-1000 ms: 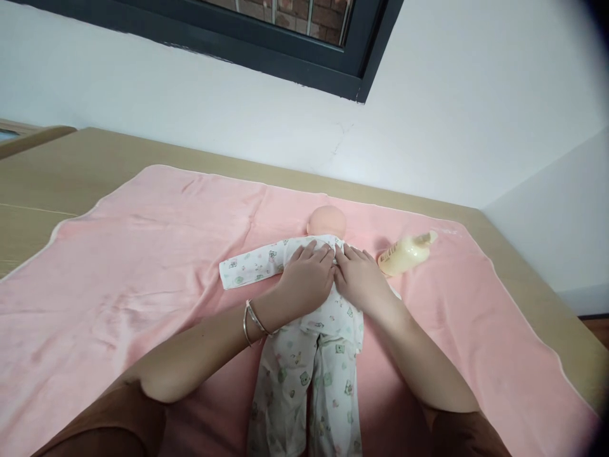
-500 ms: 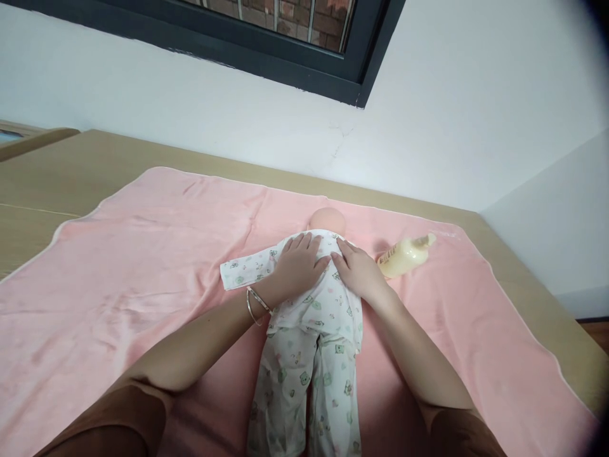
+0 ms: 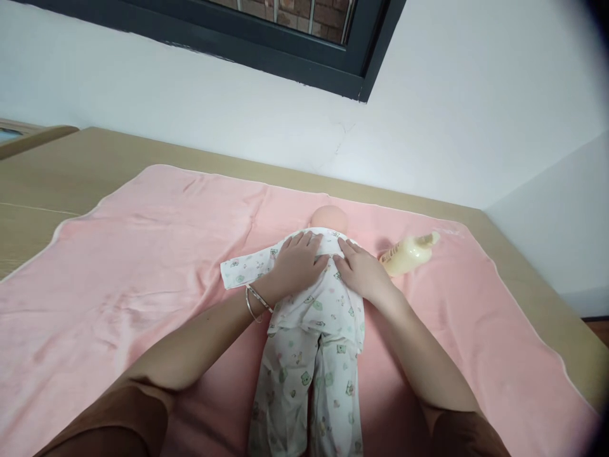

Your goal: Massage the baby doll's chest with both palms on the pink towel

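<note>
You are resting both bare hands on the upper torso of the doll (image 3: pixel 316 311), which is lying lengthwise before you on the pink cloth (image 3: pixel 118 273), its head (image 3: pixel 329 218) pointing away from you and its trousers (image 3: pixel 285 381) running back toward you, a layout that is probably letting both arms reach evenly. Your left hand (image 3: pixel 299 263) and right hand (image 3: pixel 362 273) are lying flat on the printed top, grasping nothing, thumbs angling inward toward each other but staying apart; you are likely keeping the palms broad like this so that contact is spreading across the fabric rather than gathering it. One sleeve (image 3: pixel 245 270) is stretching out to your left, clear of your fingers, while the other is mostly hiding behind your right hand and forearm. A pale yellow pump bottle (image 3: pixel 410 252) is slanting just beside your right hand, seemingly on its side, perhaps sitting there for easy reach. Under everything, the cloth is wrinkling mostly toward the left and leaving a margin of wooden table (image 3: pixel 118 152) showing. Beyond, a white wall (image 3: pixel 428 127) is carrying faint crack-like marks below a dark window frame (image 3: pixel 285 54), and brickwork (image 3: pixel 328 32) is showing behind bars
</note>
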`<action>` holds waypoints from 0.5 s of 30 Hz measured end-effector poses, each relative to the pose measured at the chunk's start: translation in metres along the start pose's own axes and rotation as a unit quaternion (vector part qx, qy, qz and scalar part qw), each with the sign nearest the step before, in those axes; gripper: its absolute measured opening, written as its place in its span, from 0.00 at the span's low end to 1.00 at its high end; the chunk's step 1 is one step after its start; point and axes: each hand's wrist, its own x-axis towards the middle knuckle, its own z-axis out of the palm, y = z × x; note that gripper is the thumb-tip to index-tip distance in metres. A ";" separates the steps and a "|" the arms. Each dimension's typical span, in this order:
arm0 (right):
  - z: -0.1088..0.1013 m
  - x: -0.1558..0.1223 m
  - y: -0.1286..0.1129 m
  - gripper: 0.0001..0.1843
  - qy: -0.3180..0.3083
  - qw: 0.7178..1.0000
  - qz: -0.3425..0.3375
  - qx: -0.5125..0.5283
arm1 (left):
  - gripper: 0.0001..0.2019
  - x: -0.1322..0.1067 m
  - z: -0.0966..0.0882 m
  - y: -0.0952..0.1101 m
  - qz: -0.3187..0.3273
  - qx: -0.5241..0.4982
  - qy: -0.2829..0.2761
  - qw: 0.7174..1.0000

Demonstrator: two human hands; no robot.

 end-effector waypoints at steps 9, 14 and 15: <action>0.018 -0.004 -0.015 0.32 0.019 0.998 -0.009 -0.052 | 0.27 -0.018 0.003 0.021 0.057 0.076 0.023 0.995; 0.008 -0.022 -0.017 0.33 -0.013 0.995 -0.046 -0.084 | 0.24 -0.026 -0.011 0.026 0.086 0.092 0.005 0.992; 0.006 -0.024 -0.016 0.33 -0.018 0.995 -0.047 -0.086 | 0.23 -0.024 -0.013 0.024 0.085 0.082 0.000 0.993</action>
